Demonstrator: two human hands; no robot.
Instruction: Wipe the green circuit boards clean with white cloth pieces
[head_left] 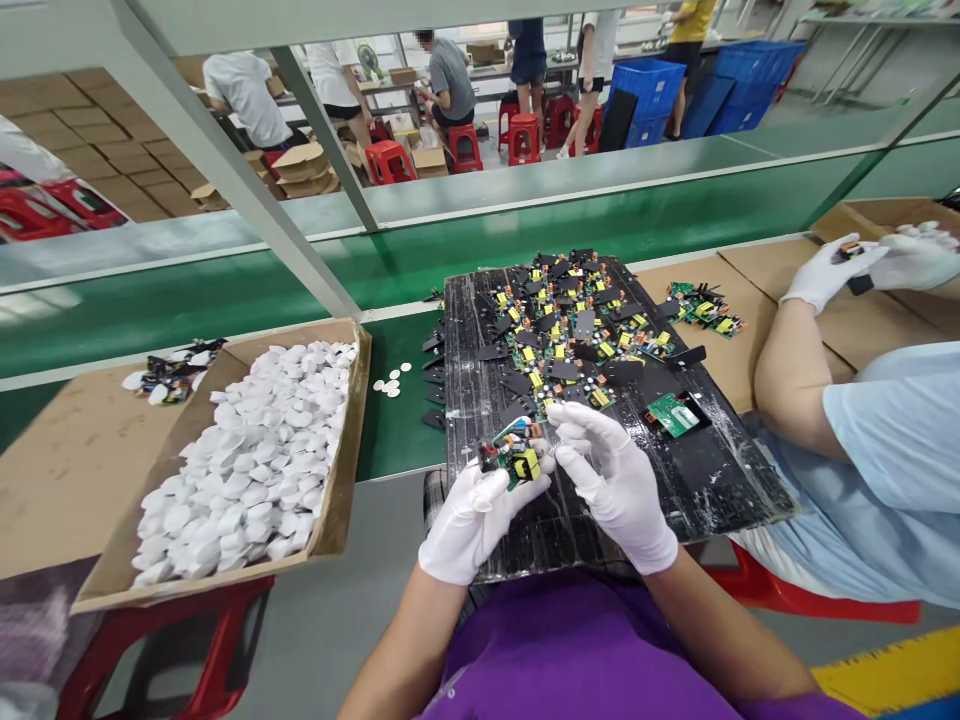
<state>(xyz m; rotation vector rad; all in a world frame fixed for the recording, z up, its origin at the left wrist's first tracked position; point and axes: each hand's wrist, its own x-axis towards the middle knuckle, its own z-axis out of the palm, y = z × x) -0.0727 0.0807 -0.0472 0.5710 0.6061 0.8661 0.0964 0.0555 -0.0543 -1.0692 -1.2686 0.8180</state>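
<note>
My left hand (pixel 469 520), in a white glove, is closed on a small circuit board (pixel 519 466) with a yellow transformer and a black part on it. Just right of that board, my right hand (pixel 611 480), also gloved, has its fingers apart and curved, with nothing seen in them. Both hands are above the near part of a black tape-covered board (pixel 480 400). Many circuit boards (pixel 559 335) with yellow transformers and black plates lie heaped on its far part. A single green circuit board (pixel 675 414) lies apart to the right of my right hand.
A cardboard tray (pixel 358 400) full of white round pieces (pixel 255 450) stands on the left. A few white discs (pixel 391 382) lie on the green belt. At the right, a co-worker's gloved hands (pixel 832 268) hold a part near more circuit boards (pixel 705 308). A metal post (pixel 232 160) rises ahead.
</note>
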